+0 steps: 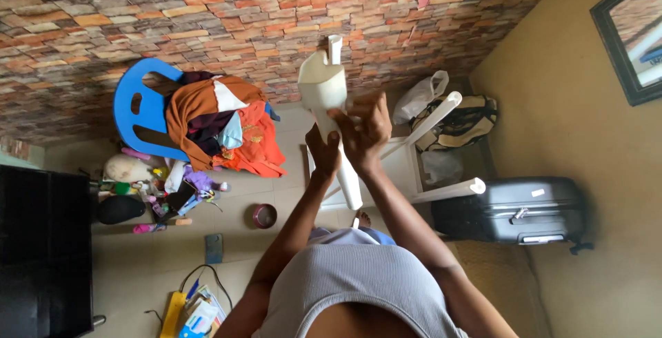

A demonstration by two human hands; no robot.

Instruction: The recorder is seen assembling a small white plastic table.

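Note:
Both hands hold up a long white plastic leg with a wider cupped end at the top. My left hand grips its shaft lower down. My right hand wraps the shaft just under the cupped end. Behind the hands, an overturned white plastic table lies on the tiled floor. Two of its legs stick out toward the right.
A blue plastic chair piled with clothes stands by the brick-patterned wall. Small toys and bottles litter the floor beside a black cabinet. A black suitcase, bags, a small bowl and a framed mirror are nearby.

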